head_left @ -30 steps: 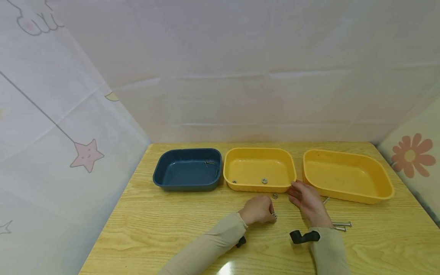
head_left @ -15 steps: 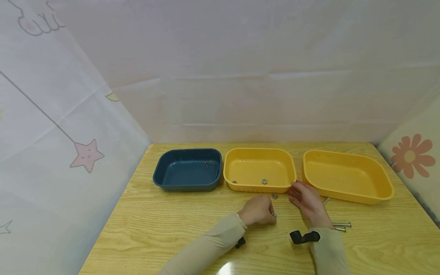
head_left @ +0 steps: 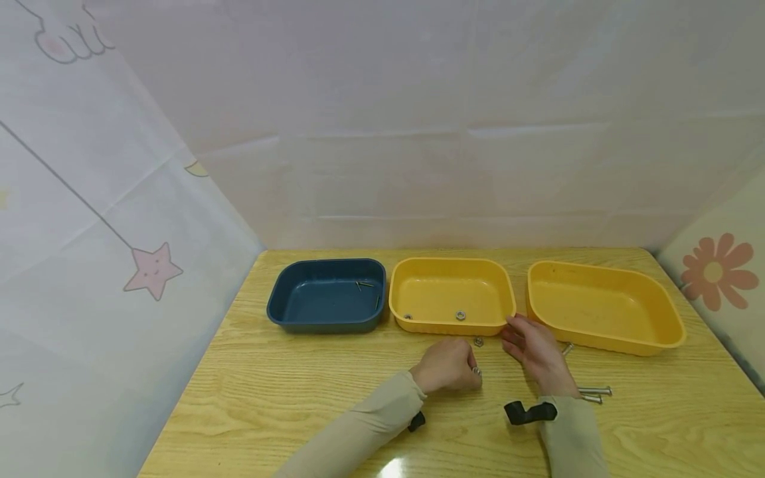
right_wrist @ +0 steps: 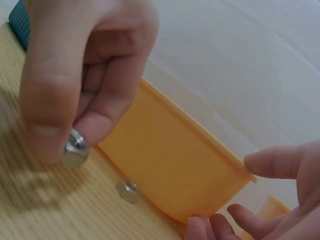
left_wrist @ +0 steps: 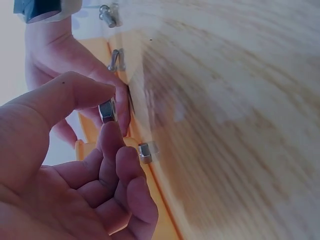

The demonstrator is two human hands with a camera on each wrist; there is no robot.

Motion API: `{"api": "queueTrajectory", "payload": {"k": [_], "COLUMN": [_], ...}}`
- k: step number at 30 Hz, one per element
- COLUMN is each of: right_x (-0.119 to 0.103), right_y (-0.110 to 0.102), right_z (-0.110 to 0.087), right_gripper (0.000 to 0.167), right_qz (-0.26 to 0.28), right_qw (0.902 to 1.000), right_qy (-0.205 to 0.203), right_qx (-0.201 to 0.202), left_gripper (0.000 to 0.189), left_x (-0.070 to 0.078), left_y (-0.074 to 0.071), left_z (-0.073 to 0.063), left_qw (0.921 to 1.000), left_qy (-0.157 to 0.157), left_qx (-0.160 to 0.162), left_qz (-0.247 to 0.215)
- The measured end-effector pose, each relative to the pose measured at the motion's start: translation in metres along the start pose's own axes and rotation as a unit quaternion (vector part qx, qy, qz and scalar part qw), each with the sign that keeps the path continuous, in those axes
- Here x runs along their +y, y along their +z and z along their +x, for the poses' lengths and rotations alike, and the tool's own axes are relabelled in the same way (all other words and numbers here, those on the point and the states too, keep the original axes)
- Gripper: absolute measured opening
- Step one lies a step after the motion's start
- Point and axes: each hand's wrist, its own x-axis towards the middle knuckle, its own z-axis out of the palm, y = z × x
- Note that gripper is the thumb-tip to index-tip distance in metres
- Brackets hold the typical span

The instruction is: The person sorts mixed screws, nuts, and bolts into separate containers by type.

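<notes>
My left hand (head_left: pixel 448 365) pinches a silver hex nut (left_wrist: pixel 107 111) between thumb and fingertip, just above the tabletop. The other fingers curl loosely without holding anything, as the left wrist view shows. Another hex nut (right_wrist: pixel 127 191) lies on the table against the front of the middle yellow bin (head_left: pixel 451 328). Two nuts rest inside that bin, one of them (head_left: pixel 460 315) near its front wall. My right hand (head_left: pixel 538 352) touches the bin's front right corner, a fingertip at the rim and the other fingers lower down, relaxed rather than wrapped around it.
To the left stands a blue bin (head_left: pixel 325 327) with several thin brass-coloured screws (head_left: pixel 366 284) in it. A larger yellow bin (head_left: pixel 603 305) sits angled on the right. Bolts (head_left: pixel 594 390) lie beside my right wrist, and another bolt (head_left: pixel 567 348) is by that bin. Fabric walls enclose the wooden table.
My left hand has shifted very slightly, and the nut in its fingertips has risen a little. My right hand stays at the bin's corner.
</notes>
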Motion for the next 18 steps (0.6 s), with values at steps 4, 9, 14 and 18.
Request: {"api": "queueTrajectory", "payload": {"k": [4, 9, 14, 18], "right_x": [0.0, 0.001, 0.001, 0.002], "right_y": [0.0, 0.0, 0.0, -0.001], "right_z": [0.0, 0.001, 0.0, 0.0], "right_gripper": [0.016, 0.013, 0.008, 0.009], "right_qz": [-0.003, 0.0, 0.003, 0.005], "right_qw": [1.0, 1.0, 1.0, 0.9999], "right_qy": [-0.001, -0.002, -0.008, -0.01], "right_qx": [0.001, 0.0, 0.0, -0.006], "left_gripper": [0.017, 0.012, 0.013, 0.014], "left_x": [0.0, -0.003, -0.007, -0.01], "left_y": [-0.003, -0.008, -0.018, -0.028], "left_z": [-0.001, -0.003, -0.004, -0.005], "left_qw": [0.9999, 0.999, 0.996, 0.9922], "left_qy": [0.005, 0.004, 0.006, 0.012], "left_qx": [0.01, 0.022, 0.043, 0.062], "left_qz": [-0.012, -0.04, -0.078, -0.108]}}
